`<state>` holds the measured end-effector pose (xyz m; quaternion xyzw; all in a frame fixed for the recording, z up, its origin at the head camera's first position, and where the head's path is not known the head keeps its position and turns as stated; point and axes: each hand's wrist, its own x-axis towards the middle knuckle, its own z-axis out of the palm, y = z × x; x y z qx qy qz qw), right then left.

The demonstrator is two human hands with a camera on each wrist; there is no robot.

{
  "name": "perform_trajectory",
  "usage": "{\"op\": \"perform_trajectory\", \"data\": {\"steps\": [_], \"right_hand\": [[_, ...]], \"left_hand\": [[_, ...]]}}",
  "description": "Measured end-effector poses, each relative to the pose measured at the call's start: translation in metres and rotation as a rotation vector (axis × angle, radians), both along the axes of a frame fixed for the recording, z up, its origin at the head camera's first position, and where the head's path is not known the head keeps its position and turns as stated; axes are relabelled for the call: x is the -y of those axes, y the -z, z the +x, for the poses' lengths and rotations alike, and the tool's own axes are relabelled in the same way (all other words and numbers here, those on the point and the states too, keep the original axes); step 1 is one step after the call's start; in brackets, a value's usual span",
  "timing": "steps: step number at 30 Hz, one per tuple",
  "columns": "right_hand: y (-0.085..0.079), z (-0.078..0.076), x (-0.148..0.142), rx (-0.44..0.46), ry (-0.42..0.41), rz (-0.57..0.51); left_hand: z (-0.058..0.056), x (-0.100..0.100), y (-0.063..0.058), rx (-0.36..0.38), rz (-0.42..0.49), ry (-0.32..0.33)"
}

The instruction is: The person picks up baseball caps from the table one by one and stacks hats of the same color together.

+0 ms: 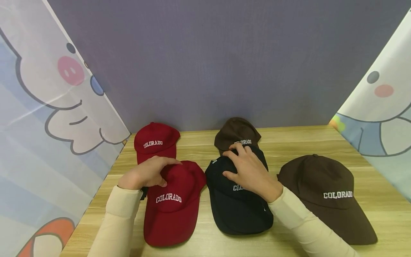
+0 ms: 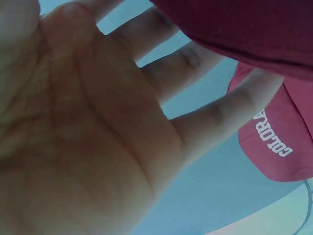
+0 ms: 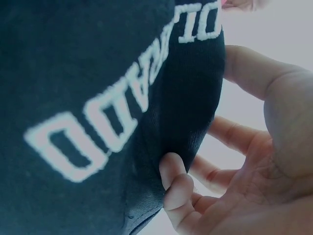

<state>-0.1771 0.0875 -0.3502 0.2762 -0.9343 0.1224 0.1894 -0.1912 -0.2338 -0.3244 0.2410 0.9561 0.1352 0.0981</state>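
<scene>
My left hand [image 1: 149, 174] is at the upper left of the front red cap [image 1: 171, 221], thumb and fingers spread over its crown. In the left wrist view its fingers [image 2: 210, 117] are nearly straight, some tips hidden by the cap's edge. My right hand [image 1: 250, 171] lies over the black cap [image 1: 237, 214], covering part of its white COLORADO lettering. The right wrist view shows loosely bent fingers [image 3: 178, 178] and the thumb touching the black crown. Both front caps lie with brims toward me.
Behind the front red cap sits another red cap [image 1: 154, 137]. A brown cap [image 1: 236, 132] stands behind the black one, partly covered. At the right lies a larger-looking brown cap [image 1: 321, 182]. A grey panel [image 1: 224, 64] and printed side sheets [image 1: 38, 117] border the wooden table [image 1: 298, 139].
</scene>
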Motion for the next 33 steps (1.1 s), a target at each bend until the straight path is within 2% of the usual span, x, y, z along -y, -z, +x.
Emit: {"op": "perform_trajectory", "data": {"steps": [4, 12, 17, 20, 23, 27, 33], "right_hand": [[0.001, 0.0, 0.0, 0.0, -0.016, 0.001], [0.004, 0.0, 0.002, -0.01, -0.023, 0.005], [0.004, 0.001, 0.003, 0.02, -0.024, -0.026], [0.003, 0.002, 0.004, 0.009, -0.045, -0.049], [0.003, 0.002, 0.007, -0.044, -0.093, -0.07], [0.005, 0.002, 0.014, -0.096, -0.198, -0.065], [0.014, 0.006, 0.026, -0.002, -0.326, 0.051]], "left_hand": [[0.001, -0.008, 0.001, -0.009, 0.025, 0.022], [0.001, -0.025, 0.008, -0.065, 0.011, 0.085], [0.0, -0.028, 0.009, -0.092, 0.004, 0.089], [0.0, -0.029, 0.009, -0.092, 0.003, 0.083], [0.0, -0.028, 0.009, -0.088, 0.003, 0.078], [0.0, -0.028, 0.009, -0.085, 0.005, 0.07], [-0.001, -0.028, 0.01, -0.072, 0.003, 0.055]]}}
